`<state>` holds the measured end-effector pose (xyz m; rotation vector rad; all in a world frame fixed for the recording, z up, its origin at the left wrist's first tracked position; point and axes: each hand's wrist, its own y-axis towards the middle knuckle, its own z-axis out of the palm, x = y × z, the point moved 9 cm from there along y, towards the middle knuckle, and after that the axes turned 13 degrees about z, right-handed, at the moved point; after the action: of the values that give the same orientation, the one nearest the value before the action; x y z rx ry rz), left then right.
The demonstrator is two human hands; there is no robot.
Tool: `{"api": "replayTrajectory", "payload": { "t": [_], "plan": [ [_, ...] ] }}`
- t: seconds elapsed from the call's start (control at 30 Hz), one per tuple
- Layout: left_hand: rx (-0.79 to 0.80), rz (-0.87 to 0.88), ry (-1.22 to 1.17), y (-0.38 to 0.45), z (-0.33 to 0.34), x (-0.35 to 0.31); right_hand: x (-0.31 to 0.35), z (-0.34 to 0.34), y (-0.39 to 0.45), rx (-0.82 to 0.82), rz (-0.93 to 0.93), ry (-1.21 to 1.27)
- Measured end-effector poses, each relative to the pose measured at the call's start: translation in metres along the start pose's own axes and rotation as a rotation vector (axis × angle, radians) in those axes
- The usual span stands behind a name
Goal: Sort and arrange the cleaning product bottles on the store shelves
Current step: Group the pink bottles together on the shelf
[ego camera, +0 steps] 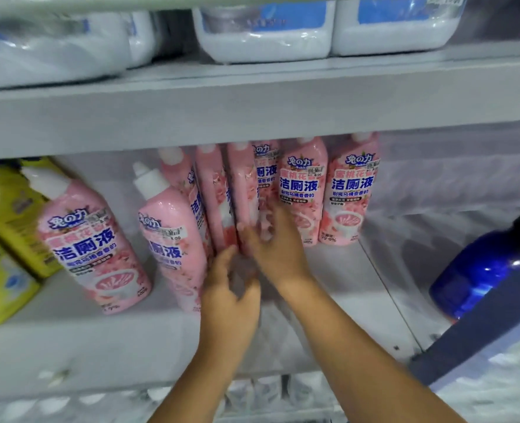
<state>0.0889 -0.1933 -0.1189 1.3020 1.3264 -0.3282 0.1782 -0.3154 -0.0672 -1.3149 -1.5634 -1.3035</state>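
Head view: pink bottle (pixel 242 190) base against right hand (pixel 275 245) fingers (pixel 252 236).

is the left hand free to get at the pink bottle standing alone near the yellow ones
Probably yes: the left hand is at the middle bottles, and only open shelf lies in front of the lone pink bottle.

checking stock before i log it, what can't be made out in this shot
- Head view: the hands, left hand and right hand, cover the middle pink bottles' bases.
- Upper shelf lip hides the caps.
- White jugs cut off at top.
- Price stickers too blurred.
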Motion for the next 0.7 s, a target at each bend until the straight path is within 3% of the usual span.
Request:
{"api": "replayTrajectory", "payload": {
  "t": [0.23, 0.53, 0.63, 0.7],
  "plan": [
    [-0.051, -0.093, -0.044, 0.015, -0.024, 0.023, -0.006, 0.023, 0.025, -0.059, 0.009, -0.119],
    [0.067, -0.062, -0.062, 0.045, -0.008, 0.024, 0.0, 0.062, 0.028, 0.068, 0.067, -0.137],
    [0.121, -0.119, -0.072, 0.052, 0.009, 0.027, 0.007, 0.043, 0.023, 0.14, 0.115, -0.11],
    [0.149, -0.104, -0.063, 0.058, 0.022, 0.025, 0.008, 0.004, 0.012, 0.005, 0.062, -0.047]
  ]
}}
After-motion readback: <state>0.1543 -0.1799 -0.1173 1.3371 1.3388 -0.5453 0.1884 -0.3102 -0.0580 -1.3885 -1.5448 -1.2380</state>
